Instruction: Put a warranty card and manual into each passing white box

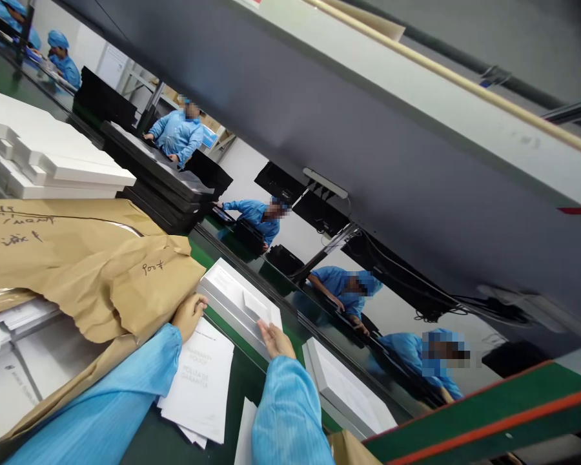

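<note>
A shallow white box [237,303] lies at an angle on the green belt in front of me. A small white leaflet [255,306] sticks up from its top face. My right hand [277,340] is at the box's near side, its fingertips closed on the leaflet's lower end. By the box's left corner is my left hand [190,316], its fingers curled; what they grip, if anything, is hidden. Below it lies a loose pile of white warranty booklets [201,381] on the dark green surface. A torn brown paper bag [91,265] lies against my left hand.
More printed booklets [22,381] fill the open bag at left. White boxes [43,148] are stacked behind it, with black trays [159,174] beyond. Another white box [346,391] sits to the right on the belt. Several co-workers in blue [259,216] work across the line. A grey panel [271,103] slants overhead.
</note>
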`<action>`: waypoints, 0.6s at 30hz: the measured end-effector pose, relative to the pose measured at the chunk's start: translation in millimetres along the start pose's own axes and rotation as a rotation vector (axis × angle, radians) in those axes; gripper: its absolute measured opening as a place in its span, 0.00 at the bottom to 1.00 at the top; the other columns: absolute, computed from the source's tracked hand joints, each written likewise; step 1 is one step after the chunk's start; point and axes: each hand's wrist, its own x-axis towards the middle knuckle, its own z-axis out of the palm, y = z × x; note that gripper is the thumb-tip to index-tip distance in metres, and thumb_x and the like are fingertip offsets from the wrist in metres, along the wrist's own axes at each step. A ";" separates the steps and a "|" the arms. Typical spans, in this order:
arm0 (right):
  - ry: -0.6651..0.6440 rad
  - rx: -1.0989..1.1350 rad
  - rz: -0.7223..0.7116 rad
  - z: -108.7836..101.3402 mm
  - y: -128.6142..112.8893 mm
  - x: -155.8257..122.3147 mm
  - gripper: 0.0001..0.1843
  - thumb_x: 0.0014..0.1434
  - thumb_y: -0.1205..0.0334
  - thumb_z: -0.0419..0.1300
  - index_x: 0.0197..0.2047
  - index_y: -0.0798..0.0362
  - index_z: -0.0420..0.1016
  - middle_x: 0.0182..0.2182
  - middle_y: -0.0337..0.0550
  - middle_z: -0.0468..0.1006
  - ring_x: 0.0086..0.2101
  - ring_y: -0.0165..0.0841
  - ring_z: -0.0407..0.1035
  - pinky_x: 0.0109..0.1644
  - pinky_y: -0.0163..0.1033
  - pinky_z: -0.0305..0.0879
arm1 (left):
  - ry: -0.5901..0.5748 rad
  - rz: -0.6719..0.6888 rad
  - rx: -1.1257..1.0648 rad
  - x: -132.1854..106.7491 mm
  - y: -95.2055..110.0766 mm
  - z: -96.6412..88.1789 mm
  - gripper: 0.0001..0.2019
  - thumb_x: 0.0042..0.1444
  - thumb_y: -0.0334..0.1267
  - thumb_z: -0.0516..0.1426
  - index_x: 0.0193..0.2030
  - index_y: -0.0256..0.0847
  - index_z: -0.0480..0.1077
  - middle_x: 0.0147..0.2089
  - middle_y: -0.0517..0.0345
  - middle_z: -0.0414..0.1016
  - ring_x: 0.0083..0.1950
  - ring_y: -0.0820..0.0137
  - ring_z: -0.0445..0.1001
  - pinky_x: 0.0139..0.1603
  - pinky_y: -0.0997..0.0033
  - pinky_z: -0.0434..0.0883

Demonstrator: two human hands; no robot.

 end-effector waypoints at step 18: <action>-0.348 -0.774 -0.349 -30.9 -20.7 -252.7 0.15 0.46 0.61 0.55 0.40 0.48 0.66 0.30 0.36 0.73 0.31 0.30 0.67 0.37 0.36 0.61 | -0.195 0.142 0.349 7.0 -2.1 -11.0 0.18 0.49 0.45 0.39 0.41 0.39 0.59 0.35 0.72 0.64 0.39 0.77 0.64 0.39 0.75 0.59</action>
